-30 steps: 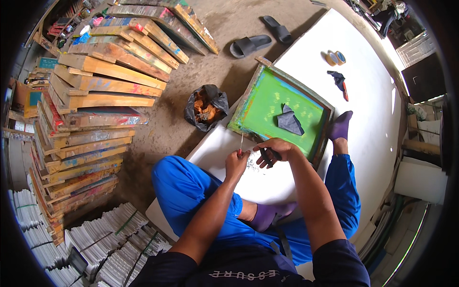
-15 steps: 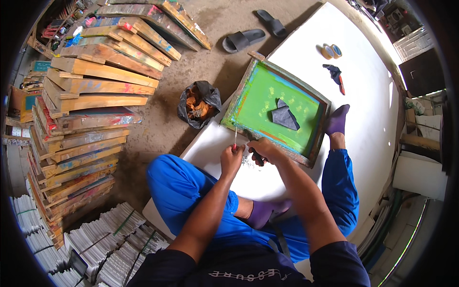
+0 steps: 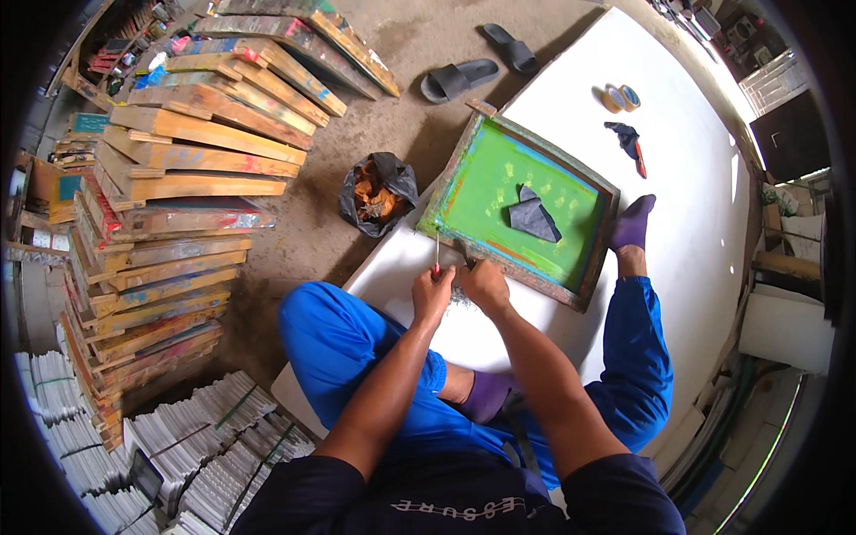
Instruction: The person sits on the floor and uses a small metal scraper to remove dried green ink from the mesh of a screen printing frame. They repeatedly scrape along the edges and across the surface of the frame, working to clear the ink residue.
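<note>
A screen-printing frame [image 3: 544, 282] with a wooden border and green mesh lies on the white surface [image 3: 687, 267]. On its mesh rests a folded dark grey cloth [image 3: 533, 219]. My left hand [image 3: 432, 299] is closed on a small screwdriver [image 3: 437, 269] with a red handle; its thin shaft points at the frame's near left corner. Just right of it, my right hand [image 3: 487, 287] grips a dark tool [image 3: 464, 253] beside the frame's near edge. The hand covers most of that tool, so its kind is unclear. Small dark bits [image 3: 459, 297] lie scattered below the hands.
A black plastic bag [image 3: 392, 169] with orange-brown scraps stands on the floor left of the frame. Wooden frames [image 3: 223, 156] are stacked at left. Two tape rolls [image 3: 621, 97] and a red-handled tool [image 3: 639, 160] with dark cloth lie far right. Black sandals [image 3: 459, 80] sit beyond.
My right hand has turned and drawn closer to my left hand, and the black handle that showed beneath it is now hidden. The screwdriver stays at the frame's corner.
</note>
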`<state>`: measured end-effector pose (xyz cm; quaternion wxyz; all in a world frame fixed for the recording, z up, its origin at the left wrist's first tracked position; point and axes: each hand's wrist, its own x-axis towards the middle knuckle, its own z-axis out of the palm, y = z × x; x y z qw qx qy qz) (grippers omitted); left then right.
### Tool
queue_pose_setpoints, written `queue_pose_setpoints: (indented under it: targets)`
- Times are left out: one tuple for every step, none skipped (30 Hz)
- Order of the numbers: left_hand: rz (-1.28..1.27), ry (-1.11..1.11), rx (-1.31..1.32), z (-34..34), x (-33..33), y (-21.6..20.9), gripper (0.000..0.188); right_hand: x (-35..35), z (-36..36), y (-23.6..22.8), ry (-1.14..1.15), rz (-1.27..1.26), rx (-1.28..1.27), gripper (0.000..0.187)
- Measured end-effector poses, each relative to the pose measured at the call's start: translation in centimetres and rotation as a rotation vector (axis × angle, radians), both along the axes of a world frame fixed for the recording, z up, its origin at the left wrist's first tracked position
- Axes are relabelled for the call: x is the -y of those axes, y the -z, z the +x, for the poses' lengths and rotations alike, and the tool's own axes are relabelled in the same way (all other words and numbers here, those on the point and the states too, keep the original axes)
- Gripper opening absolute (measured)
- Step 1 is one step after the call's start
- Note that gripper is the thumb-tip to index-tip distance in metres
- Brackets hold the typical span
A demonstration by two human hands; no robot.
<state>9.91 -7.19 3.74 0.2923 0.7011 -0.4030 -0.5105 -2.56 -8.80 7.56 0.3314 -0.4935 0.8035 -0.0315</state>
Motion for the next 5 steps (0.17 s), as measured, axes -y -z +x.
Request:
queue_pose_setpoints:
  targets:
    - [-0.025,-0.014,0.017,0.08,-0.22,0.13,0.043,-0.33,0.25,0.25,0.028,-0.035,0.009,0.043]
    - [-0.050,-0.028,0.033,0.21,-0.45,0.26,0.043,-0.64,0.38,0.44,0.056,-0.069,0.018,0.045]
    - [-0.050,-0.046,0.014,0.43,-0.62,0.42,0.042,-0.74,0.44,0.62,0.084,-0.102,0.028,0.046]
    - [-0.049,-0.062,-0.006,0.56,-0.66,0.28,0.042,-0.64,0.37,0.65,0.053,-0.059,0.027,0.048]
    - [-0.049,-0.077,-0.027,0.73,-0.64,0.16,0.041,-0.53,0.25,0.60,0.022,-0.016,0.026,0.052]
